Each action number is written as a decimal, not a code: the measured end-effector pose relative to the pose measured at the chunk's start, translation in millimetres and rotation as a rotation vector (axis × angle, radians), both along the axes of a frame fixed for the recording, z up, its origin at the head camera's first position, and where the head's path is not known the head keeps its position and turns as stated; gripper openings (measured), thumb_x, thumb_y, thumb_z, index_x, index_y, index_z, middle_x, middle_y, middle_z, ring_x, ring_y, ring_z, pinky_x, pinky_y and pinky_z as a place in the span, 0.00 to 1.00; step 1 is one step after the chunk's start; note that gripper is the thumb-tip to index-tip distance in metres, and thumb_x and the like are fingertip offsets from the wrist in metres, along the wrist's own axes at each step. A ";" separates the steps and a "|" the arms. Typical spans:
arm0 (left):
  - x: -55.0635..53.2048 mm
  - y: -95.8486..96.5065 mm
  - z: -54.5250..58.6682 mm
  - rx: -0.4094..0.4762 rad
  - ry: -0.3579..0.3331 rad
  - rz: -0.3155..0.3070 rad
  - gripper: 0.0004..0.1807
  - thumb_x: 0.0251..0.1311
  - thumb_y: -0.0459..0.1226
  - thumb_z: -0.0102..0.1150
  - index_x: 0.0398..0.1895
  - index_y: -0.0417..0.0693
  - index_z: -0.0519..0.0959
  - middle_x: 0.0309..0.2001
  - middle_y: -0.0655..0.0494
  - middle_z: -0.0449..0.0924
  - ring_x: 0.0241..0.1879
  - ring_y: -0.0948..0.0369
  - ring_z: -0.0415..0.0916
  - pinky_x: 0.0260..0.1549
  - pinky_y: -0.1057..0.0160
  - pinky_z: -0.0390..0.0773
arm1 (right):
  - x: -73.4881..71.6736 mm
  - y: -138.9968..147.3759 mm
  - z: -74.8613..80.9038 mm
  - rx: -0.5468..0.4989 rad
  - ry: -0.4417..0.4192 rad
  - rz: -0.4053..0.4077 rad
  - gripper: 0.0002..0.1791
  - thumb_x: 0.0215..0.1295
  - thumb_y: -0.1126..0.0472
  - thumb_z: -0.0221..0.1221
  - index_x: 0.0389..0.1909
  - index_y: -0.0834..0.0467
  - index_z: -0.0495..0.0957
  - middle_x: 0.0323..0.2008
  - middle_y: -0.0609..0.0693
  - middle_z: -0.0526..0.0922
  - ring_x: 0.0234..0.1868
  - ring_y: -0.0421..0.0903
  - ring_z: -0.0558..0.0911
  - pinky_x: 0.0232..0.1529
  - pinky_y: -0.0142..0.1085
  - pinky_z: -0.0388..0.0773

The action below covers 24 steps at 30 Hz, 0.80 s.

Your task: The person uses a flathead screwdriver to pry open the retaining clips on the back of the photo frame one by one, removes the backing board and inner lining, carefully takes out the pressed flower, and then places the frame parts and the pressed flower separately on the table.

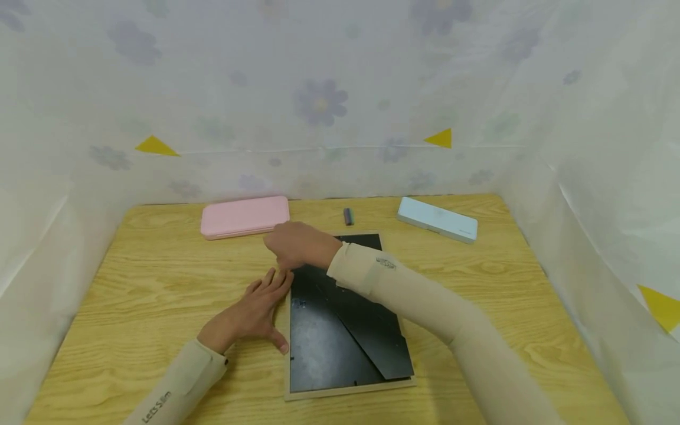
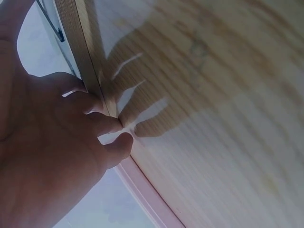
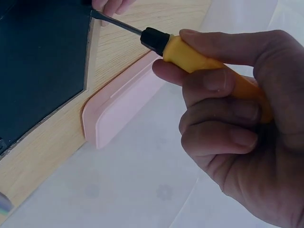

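Observation:
A picture frame lies face down on the table, its black backing and angled easel leg upward. My left hand rests at the frame's left edge, fingers spread, fingertips and thumb touching the wooden rim. My right hand reaches across the upper left part of the frame. In the right wrist view, that hand grips a flat-tipped screwdriver by its yellow handle. The blade's tip meets the edge of the black backing, close to the left hand's fingertips.
Behind the hands, a pink case lies at the back left. A small dark cylindrical item sits beyond the frame, and a light blue case at the back right. Flower-patterned sheeting encloses the wooden table.

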<state>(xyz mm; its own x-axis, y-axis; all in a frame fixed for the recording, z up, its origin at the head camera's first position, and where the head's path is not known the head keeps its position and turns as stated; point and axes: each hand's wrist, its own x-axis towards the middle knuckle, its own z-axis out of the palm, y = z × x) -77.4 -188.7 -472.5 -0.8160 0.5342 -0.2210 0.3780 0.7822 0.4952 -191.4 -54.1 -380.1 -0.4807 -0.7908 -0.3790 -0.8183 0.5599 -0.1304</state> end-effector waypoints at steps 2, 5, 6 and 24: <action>0.0 0.4 -0.5 -0.002 -0.002 0.002 0.78 0.26 0.63 0.82 0.77 0.31 0.50 0.78 0.35 0.41 0.75 0.32 0.38 0.66 0.30 0.49 | 0.4 -1.5 -0.4 0.000 0.001 0.003 0.05 0.72 0.61 0.56 0.34 0.53 0.77 0.26 0.47 0.74 0.26 0.41 0.71 0.28 0.33 0.68; -1.7 1.1 -1.0 -0.005 -0.010 0.003 0.78 0.26 0.63 0.82 0.77 0.31 0.50 0.78 0.35 0.40 0.75 0.33 0.37 0.66 0.30 0.49 | -0.6 0.0 -1.3 0.005 0.011 -0.005 0.03 0.72 0.59 0.58 0.36 0.53 0.77 0.27 0.46 0.76 0.27 0.41 0.72 0.29 0.33 0.69; -2.7 1.3 -1.1 -0.007 -0.013 0.001 0.78 0.27 0.64 0.81 0.77 0.31 0.49 0.78 0.35 0.40 0.75 0.33 0.37 0.66 0.30 0.48 | -1.3 1.8 -1.8 0.008 0.016 -0.014 0.03 0.72 0.59 0.58 0.37 0.53 0.78 0.27 0.46 0.76 0.27 0.41 0.73 0.29 0.33 0.69; 8.4 1.5 1.9 0.010 -0.022 0.008 0.61 0.45 0.53 0.78 0.74 0.28 0.56 0.77 0.34 0.48 0.75 0.36 0.45 0.67 0.33 0.51 | 1.4 87.4 -27.8 -0.236 -0.030 -0.262 0.14 0.73 0.48 0.58 0.34 0.53 0.86 0.21 0.41 0.79 0.19 0.37 0.76 0.25 0.33 0.74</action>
<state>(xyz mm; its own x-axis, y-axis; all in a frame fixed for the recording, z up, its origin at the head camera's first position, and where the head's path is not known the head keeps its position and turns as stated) -69.0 -187.2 -470.6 -0.8152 0.5299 -0.2340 0.3606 0.7804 0.5108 -190.0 33.2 -407.9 -0.6703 -0.7095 -0.2175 -0.6445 0.7019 -0.3033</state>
